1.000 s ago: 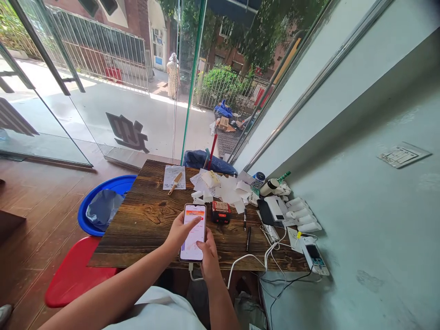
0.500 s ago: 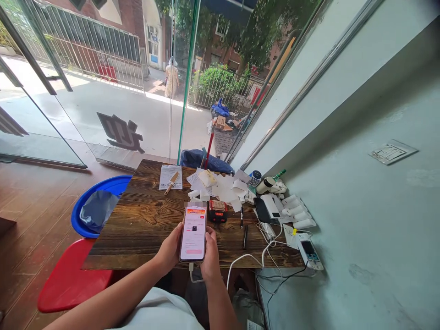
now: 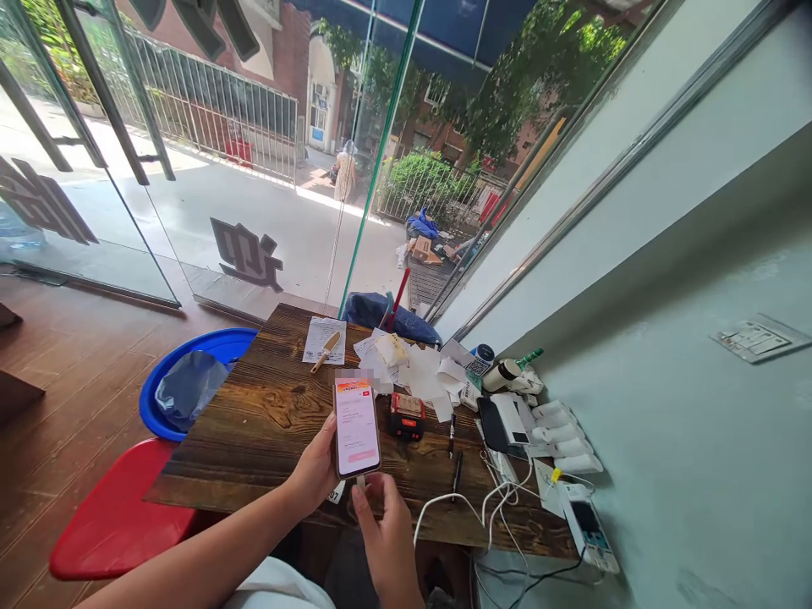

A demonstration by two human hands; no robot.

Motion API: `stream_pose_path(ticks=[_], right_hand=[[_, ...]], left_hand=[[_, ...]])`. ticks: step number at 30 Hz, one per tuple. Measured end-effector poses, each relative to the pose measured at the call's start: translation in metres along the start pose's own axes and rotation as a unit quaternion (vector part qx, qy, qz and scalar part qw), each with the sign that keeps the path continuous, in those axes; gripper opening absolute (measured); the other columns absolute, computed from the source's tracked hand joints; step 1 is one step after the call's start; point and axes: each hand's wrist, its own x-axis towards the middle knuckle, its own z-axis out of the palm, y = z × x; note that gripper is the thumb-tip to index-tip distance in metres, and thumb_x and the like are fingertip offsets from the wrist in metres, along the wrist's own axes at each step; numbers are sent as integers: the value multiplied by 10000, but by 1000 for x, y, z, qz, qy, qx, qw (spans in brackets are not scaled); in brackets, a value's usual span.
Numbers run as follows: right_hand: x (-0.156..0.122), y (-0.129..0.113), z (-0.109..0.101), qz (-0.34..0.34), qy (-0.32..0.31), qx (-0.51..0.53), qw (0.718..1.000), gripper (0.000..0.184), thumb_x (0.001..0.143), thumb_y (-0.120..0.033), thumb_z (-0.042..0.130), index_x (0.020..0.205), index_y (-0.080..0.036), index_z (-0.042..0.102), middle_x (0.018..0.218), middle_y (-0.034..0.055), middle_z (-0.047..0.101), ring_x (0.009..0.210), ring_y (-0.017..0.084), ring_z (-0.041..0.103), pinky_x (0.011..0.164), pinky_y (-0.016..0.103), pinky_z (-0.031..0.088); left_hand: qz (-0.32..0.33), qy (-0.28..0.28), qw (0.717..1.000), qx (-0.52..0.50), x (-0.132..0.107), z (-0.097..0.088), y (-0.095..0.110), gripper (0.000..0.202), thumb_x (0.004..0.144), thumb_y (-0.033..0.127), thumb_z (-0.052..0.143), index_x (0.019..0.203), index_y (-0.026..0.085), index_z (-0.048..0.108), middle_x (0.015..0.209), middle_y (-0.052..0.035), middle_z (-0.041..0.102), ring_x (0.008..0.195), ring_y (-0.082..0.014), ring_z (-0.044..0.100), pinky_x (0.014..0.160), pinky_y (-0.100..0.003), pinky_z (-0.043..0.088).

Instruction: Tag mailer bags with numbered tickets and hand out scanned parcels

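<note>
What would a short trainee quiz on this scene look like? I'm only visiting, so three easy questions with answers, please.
1. Which hand holds the phone?
2. True or false: the knife lies partly on a sheet of paper.
3. What is the right hand nearest to?
A) a pen
B) the plug at the phone's bottom end
C) the blue tub

Key:
1. The left hand.
2. True.
3. B.

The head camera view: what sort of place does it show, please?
Probably a shop or small street-level office: a glass front with large lettering, railings outside, and a wooden table bearing papers.
</note>
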Motion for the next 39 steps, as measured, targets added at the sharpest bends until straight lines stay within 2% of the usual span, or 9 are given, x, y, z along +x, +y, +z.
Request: stream_pose_path(ticks=[2,6,16,21,24,27,32,34,39], right_hand=[[1,-1,0,-28,-41,-51,997,271,812,-505,589,842,-240,635,841,79,670,797,252,605,741,339,430],[9,-1,12,-68,0,-100,993,349,896,-528,400,918,-244,603,902,132,680,826,295,635,698,363,428],[28,23,28,-129,53,-200,970,380,936,-485,294,770,-240,533,531,77,601,454,259,560,466,307,222],[69,30,-13,-103,108,-93,984,278,823,-522,541,799,-248,587,641,57,616,611,256,591,565,312,358],[110,34,-47,-58,170,-15,984,422,622,-599,689,793,-229,581,746,75,627,798,281,598,688,357,437],[136,28,-61,-36,153,16,987,523,521,-647,724,780,-211,598,864,117,637,975,313,575,761,385,463],[113,-24,-16,-30,-43,133,990,660,729,-760,444,943,-179,672,934,132,691,851,253,649,651,346,518],[94,-50,10,-19,-157,274,949,637,752,-720,475,1045,-180,643,960,112,699,839,234,657,649,330,524],[72,-79,51,5,-156,381,911,426,699,-537,668,943,-190,633,836,51,718,758,225,671,663,322,529]], left_hand=[[11,-4,1000,-11,1,3,1,374,949,343,392,1254,148,484,992,-92,712,873,-218,686,779,-352,560],[4,-11,1000,-28,3,7,2,409,952,368,388,1291,152,459,973,-82,719,884,-203,686,796,-319,551],[11,-29,999,-21,12,18,3,491,943,454,349,1330,171,454,1119,-104,672,1012,-225,645,891,-329,509],[-1,-58,998,-5,9,25,23,513,934,510,299,1287,193,492,1071,-117,676,946,-252,658,804,-407,545],[-30,-127,991,42,0,12,40,550,869,607,390,1257,241,523,1130,-120,654,970,-295,642,752,-485,556],[-41,-167,981,91,-13,-4,53,579,791,646,509,1255,300,521,1181,-107,632,1009,-329,620,680,-481,570],[-48,-177,971,151,-36,-18,58,619,740,678,548,1256,336,538,1189,-115,622,1026,-370,596,570,-403,564],[-25,-153,973,173,-44,-21,57,623,761,655,539,1303,351,502,1171,-117,628,979,-358,610,539,-373,551],[-1,-110,972,206,-57,-32,56,752,768,650,530,1431,374,310,1207,-120,609,850,-326,638,500,-369,541]])
